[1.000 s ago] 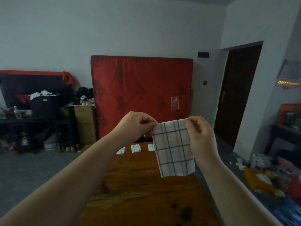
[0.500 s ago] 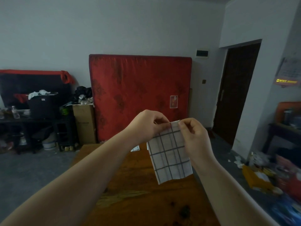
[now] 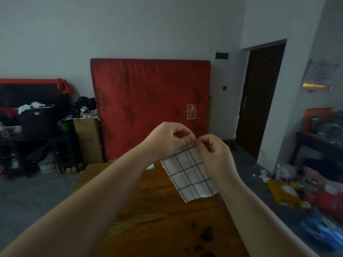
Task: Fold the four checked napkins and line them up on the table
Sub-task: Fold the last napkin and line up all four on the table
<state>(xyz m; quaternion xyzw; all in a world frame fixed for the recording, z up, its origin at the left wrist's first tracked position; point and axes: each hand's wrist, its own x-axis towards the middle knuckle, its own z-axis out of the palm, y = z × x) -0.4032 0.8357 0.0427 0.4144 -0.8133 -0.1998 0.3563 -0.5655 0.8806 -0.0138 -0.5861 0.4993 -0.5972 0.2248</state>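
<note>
A white napkin with dark checks [image 3: 188, 173] hangs in the air above the wooden table [image 3: 157, 210], tilted, its lower edge down to the right. My left hand [image 3: 167, 139] and my right hand [image 3: 215, 154] both pinch its top edge, fingertips almost touching. Behind my left forearm a corner of a folded checked napkin [image 3: 150, 166] shows on the far part of the table; the rest of that row is hidden by my arm.
A red mattress [image 3: 150, 106] leans on the wall beyond the table. A cardboard box [image 3: 88, 140] and dark shelves with clutter stand at the left. Bags and litter lie on the floor at the right, near a dark door [image 3: 259, 101].
My hands have come together along the napkin's top edge, narrowing it. The napkin now hangs tilted. The folded napkins on the far table have slipped behind my left arm.
</note>
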